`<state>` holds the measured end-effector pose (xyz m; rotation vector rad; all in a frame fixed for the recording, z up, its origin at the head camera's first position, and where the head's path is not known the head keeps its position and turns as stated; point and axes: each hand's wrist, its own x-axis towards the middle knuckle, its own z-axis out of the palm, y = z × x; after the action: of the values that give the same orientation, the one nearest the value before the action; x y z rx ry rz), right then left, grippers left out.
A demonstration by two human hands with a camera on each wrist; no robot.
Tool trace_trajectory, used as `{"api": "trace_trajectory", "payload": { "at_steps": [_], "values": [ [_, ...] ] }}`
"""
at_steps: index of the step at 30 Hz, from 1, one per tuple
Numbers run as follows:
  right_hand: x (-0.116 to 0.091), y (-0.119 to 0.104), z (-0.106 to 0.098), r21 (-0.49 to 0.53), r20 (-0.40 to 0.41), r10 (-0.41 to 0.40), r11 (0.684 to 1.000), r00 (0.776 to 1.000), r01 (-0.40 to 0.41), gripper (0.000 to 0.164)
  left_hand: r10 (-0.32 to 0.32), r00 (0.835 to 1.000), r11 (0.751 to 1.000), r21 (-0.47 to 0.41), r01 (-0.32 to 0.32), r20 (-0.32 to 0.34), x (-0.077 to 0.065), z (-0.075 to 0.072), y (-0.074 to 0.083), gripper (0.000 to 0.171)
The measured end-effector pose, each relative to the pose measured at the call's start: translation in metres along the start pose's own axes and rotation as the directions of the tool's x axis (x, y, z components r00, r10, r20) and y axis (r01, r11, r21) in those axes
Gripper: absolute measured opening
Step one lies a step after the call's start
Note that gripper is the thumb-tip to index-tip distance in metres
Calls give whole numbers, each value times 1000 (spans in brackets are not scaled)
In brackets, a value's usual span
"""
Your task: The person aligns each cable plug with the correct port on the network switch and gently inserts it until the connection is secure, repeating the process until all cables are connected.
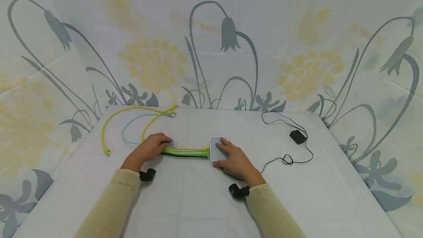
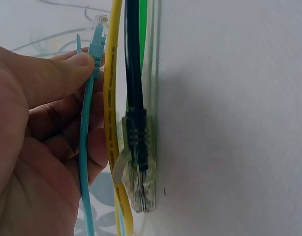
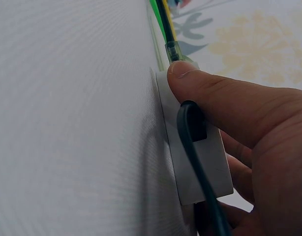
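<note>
In the head view my left hand [image 1: 152,147] pinches the end of a light-blue Ethernet cable [image 2: 84,142] between thumb and fingers. Its clear plug [image 2: 101,20] points away from the palm in the left wrist view. My right hand [image 1: 235,159] grips a small white network switch [image 1: 216,150], thumb on the near side and fingers over the grey top. Yellow [image 1: 185,149], green [image 1: 190,154] and black [image 1: 185,156] Ethernet cables run side by side into the left side of the switch. A black cord [image 3: 188,142] enters the side nearest my wrist.
At the back left, a yellow Ethernet cable [image 1: 112,115] curves over the white tabletop [image 1: 185,208]. A black power adapter [image 1: 297,137] lies to the right, its thin cord [image 1: 305,161] looping back toward the switch. A flower-patterned cloth [image 1: 211,65] hangs behind the table.
</note>
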<state>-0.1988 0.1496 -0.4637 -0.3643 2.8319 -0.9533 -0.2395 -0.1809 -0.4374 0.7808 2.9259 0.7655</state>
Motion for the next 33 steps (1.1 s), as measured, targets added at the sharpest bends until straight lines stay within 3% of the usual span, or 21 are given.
{"api": "trace_trajectory", "payload": {
  "at_steps": [12,33],
  "values": [
    [1,2,1,2,2,0,1000,1000,0,77,36,999,999,-17,-36,10,8,5,12,22],
    [1,1,0,2,2,-4,1000,1000,4,77,-1,996,999,-53,5,85,24,15,32,25]
  ]
}}
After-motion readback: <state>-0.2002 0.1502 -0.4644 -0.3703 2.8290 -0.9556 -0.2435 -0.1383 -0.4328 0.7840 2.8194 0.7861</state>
